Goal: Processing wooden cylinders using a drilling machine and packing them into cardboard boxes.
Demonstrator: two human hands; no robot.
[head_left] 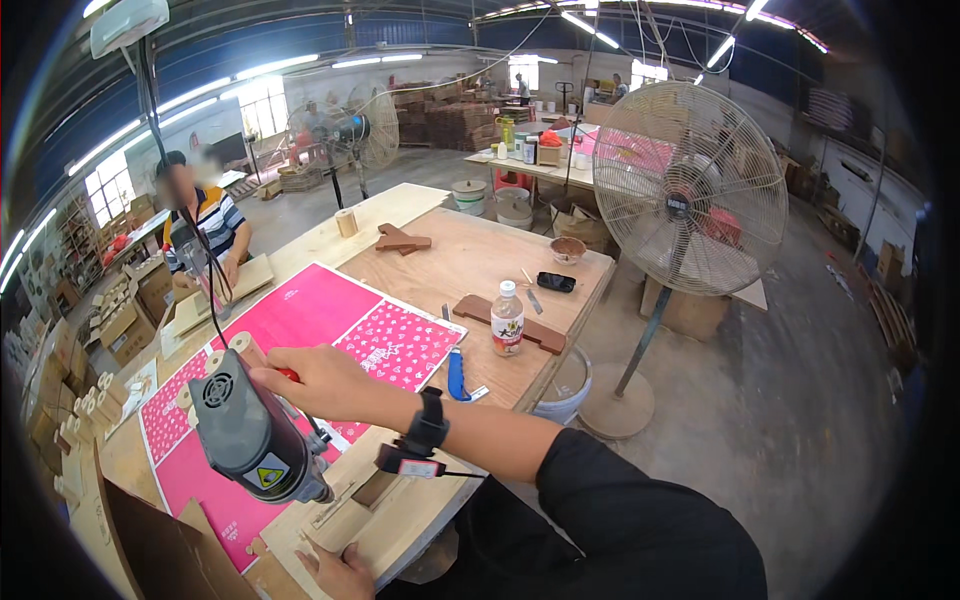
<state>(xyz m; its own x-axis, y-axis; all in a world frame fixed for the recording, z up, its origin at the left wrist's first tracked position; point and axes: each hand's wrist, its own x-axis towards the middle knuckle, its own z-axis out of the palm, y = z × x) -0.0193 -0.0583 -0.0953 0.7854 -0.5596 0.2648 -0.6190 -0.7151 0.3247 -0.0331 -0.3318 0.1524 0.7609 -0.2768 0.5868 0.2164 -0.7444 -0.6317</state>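
Observation:
A grey power drill (248,430) with a vented end and a yellow warning label stands tilted in front of me, its silver nose over a wooden jig. Beside its body my right hand (318,382) is closed on a red handle (289,374), which mostly lies under the fingers. Below the nose, my left hand (338,574) grips the near end of a pale wooden block (345,528) set in the jig (405,525); some of its fingers are hidden. Pale wooden cylinders (243,347) with holes stand just beyond the drill.
Pink printed sheets (295,305) cover the bench's left side. A drink bottle (507,320), blue cutter (457,375), phone (556,282) and brown wooden pieces (403,240) lie farther across. A large fan (690,190) stands at right. A co-worker (205,225) sits at far left.

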